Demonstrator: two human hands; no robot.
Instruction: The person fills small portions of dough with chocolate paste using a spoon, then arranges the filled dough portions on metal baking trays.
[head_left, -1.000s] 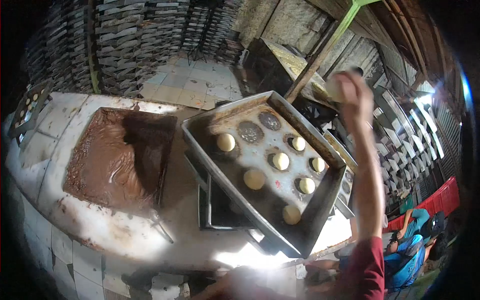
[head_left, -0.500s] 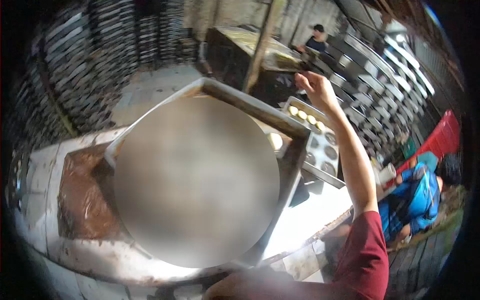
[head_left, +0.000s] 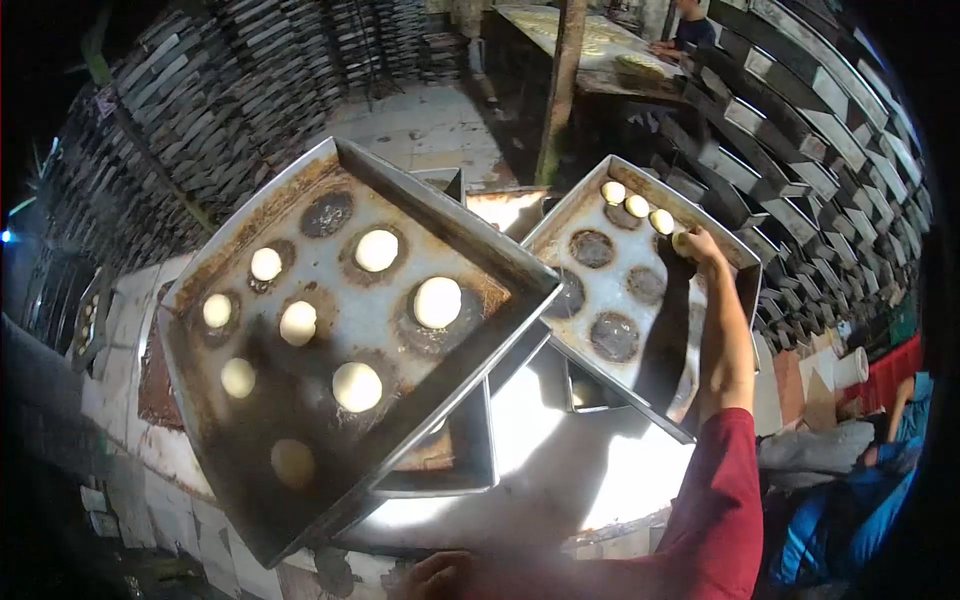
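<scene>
From your head camera: your right hand [head_left: 700, 245] is stretched out over the far baking tray [head_left: 735, 262], fingers [head_left: 690, 240] curled round a pale dough ball [head_left: 680, 241] and pressing it down near the tray's far right edge, just beside the row of three dough balls [head_left: 637, 205] along that edge. The rest of that tray shows dark greasy rings with nothing on them. Your red sleeve [head_left: 725, 500] runs down to the bottom of the picture. Your left hand [head_left: 435, 575] sits at the bottom edge, blurred; I cannot tell whether its fingers are open or closed, or whether they grip anything. Nearer you, the big near tray [head_left: 330, 160] lies tilted, overlapping smaller empty trays [head_left: 470, 460] on the bright worktop [head_left: 570, 470], and it carries eight dough rounds [head_left: 437, 301] on its stained floor. Stacks of trays [head_left: 230, 70] fill the racks behind. Another person's arm [head_left: 895, 410] shows at far right
</scene>
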